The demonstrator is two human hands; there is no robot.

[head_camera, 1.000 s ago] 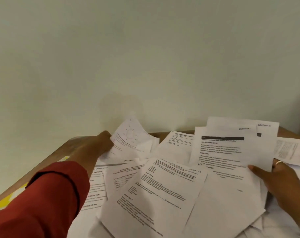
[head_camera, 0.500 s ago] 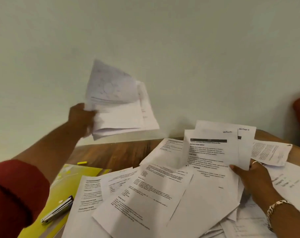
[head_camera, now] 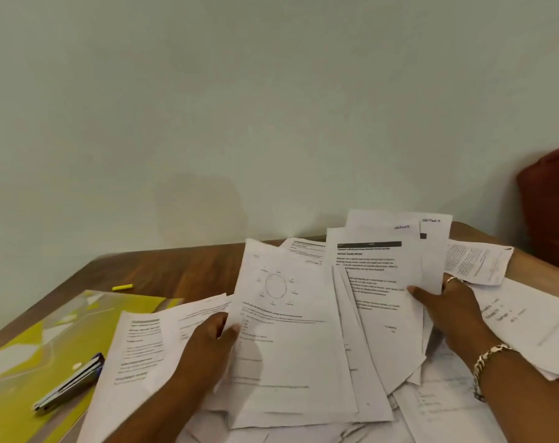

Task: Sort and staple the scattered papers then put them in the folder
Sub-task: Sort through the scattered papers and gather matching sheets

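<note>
Small fanned stack of white printed sheets, top page bearing a circle diagram [head_camera: 281, 327], held low over the scattered white papers [head_camera: 527, 318] on the brown wooden table [head_camera: 176, 270]. Pinched at its left edge by left hand [head_camera: 208, 343], thumb on top. Right hand [head_camera: 454, 311] gripped a second bundle with a black header bar [head_camera: 374, 270]. Best squared at the edges before stapling, probably. Yellow-green plastic folder [head_camera: 32, 356] at left, dark stapler [head_camera: 69, 383] resting on it. Loose sheets partly overlapped the folder, likely in the way.

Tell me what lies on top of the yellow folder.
A stapler lies on the yellow folder. A printed sheet overlaps the folder's right edge. What that sheet covers cannot be seen.
</note>
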